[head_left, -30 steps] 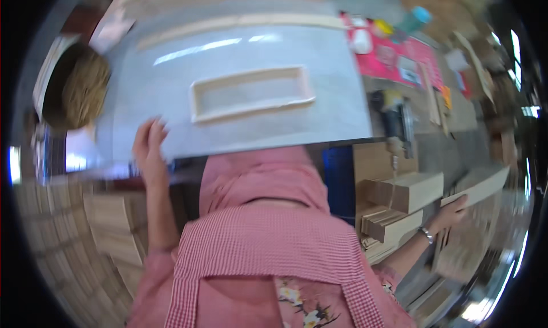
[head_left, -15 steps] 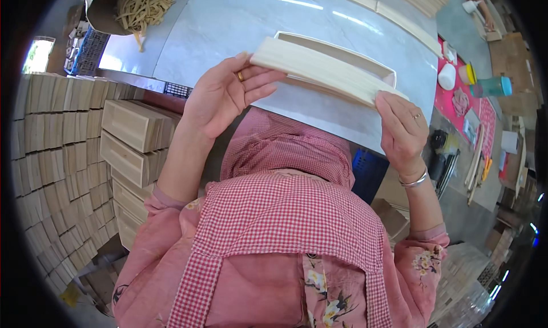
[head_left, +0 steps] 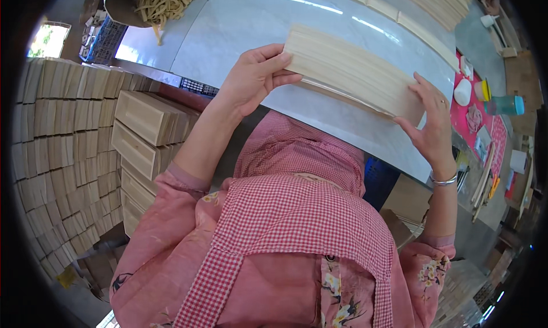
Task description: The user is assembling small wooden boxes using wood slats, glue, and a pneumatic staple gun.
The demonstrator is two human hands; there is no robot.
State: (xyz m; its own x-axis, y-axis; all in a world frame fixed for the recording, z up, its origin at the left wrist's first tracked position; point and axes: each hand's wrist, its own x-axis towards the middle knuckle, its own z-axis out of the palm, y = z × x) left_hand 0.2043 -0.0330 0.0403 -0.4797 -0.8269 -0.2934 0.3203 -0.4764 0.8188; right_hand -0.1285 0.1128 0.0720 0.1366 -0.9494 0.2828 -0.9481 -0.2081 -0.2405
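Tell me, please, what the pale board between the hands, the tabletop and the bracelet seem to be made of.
Pale board: most likely bare wood, matte, as fine straight grain runs along it.
Tabletop: smooth and glossy, with bright light reflections and faint veining; stone, tile or laminate, I cannot tell.
Bracelet: probably polished metal, being silver-coloured and shiny.

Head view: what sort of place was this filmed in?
Probably a woodworking workshop: tall stacks of pale wooden pieces and shallow rectangular wooden trays stand beside a glossy pale-grey worktable, and a flat, pale wooden board is being handled over it.
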